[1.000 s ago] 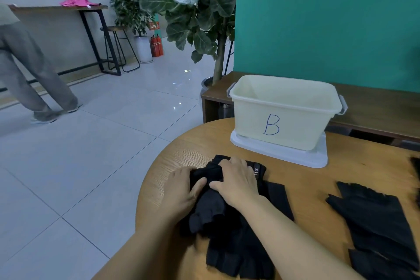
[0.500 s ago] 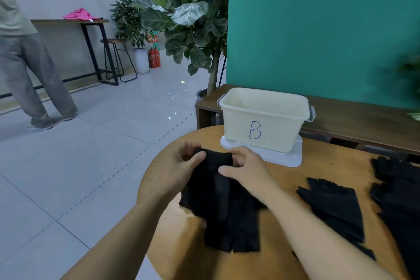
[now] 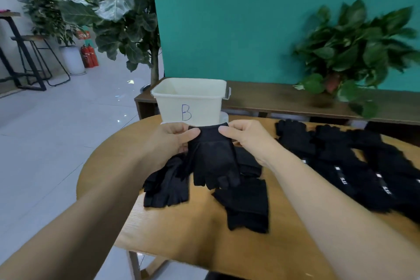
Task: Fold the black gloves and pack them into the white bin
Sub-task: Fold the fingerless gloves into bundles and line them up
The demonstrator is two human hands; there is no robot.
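Above the worktop [image 3: 195, 232]: your left hand [image 3: 169, 141] and right hand [image 3: 246, 137] each pinch a cuff corner of one black glove [image 3: 212, 161], its fingers hanging down.
White bin [image 3: 191, 100]: just behind, marked "B".
Other gloves [image 3: 354, 163]: lying to your right.

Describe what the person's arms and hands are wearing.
Nothing shows on either. The left hand and right hand are bare, without rings, watch or bands. Both forearms are bare to the frame edge; no sleeve is in view.
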